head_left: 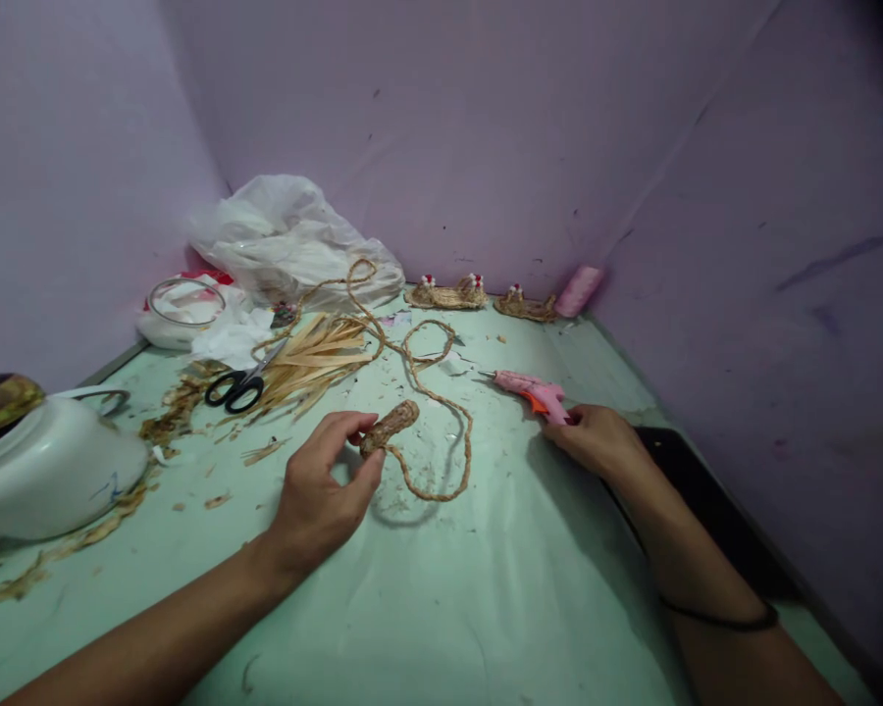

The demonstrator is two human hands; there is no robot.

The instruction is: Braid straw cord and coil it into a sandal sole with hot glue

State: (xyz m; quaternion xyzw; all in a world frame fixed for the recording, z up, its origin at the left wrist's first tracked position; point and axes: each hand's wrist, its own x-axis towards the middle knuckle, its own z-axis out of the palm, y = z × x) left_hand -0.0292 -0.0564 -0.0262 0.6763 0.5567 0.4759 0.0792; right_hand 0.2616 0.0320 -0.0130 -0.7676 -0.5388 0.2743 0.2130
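Observation:
Between thumb and fingers, my left hand (pixel 331 480) pinches a small coiled piece of braided straw (pixel 393 427), elongated and tilted up to the right. From it a long braided straw cord (pixel 469 451) loops over the table and runs back toward the plastic bag. On the right, my right hand (pixel 596 436) grips the handle of a pink glue gun (pixel 534 387) with an orange trigger. Its nozzle points left, above the table and apart from the straw piece. The fingers around the handle are partly hidden.
Black-handled scissors (pixel 242 384) lie by loose straw strips (pixel 316 358). A white pot (pixel 66 461) stands left, a plastic bag (pixel 286 235) behind. Woven straw pieces with beads (pixel 448 294) and a pink roll (pixel 580 291) line the wall. A dark flat object (pixel 699 500) lies under my right arm.

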